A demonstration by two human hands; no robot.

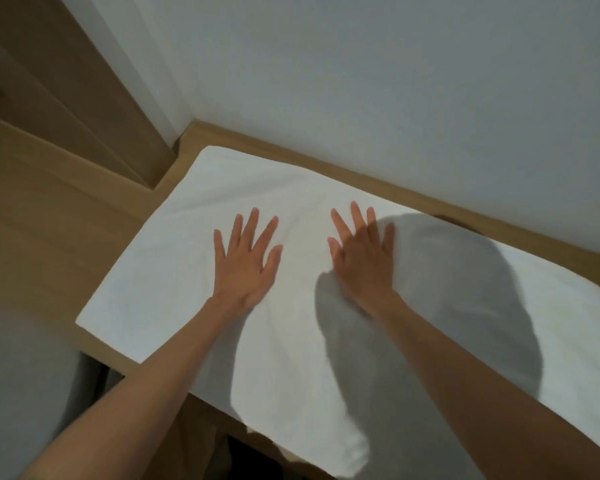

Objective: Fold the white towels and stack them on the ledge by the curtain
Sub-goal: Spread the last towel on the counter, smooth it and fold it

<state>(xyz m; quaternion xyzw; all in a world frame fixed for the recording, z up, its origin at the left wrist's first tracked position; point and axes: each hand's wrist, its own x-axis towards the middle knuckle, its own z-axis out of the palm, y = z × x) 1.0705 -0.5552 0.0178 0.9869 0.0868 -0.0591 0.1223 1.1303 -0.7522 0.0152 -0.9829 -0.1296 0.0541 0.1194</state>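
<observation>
A white towel (174, 258) lies spread flat across a light wooden ledge (229, 133), reaching from the left corner to the frame's right edge. My left hand (245, 263) rests palm down on the towel's middle with fingers spread. My right hand (362, 256) lies flat beside it, a little to the right, fingers also apart. Neither hand holds any cloth. A large shadow covers the towel right of my right hand.
A white wall (361, 64) rises directly behind the ledge. Wooden panelling (49, 116) stands to the left. A pale grey fabric shape (21, 393) sits at the lower left, below the ledge's front edge.
</observation>
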